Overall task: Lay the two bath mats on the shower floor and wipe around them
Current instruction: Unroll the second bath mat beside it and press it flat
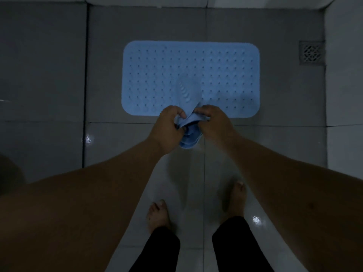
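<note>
Two bare feet (159, 214) are planted on the pale tiled floor (196, 173), so not much room is left right underneath. Just past them, a bunched-up blue mat (189, 132) is gripped from both sides: left hand (168, 127) curled shut on one end, right hand (213, 123) clenched on the other. Beyond that, a second blue mat (190, 75) is laid flat, lots of bare tile seen around its edges. A floor drain (312, 52) sits off to the right, well apart.
</note>
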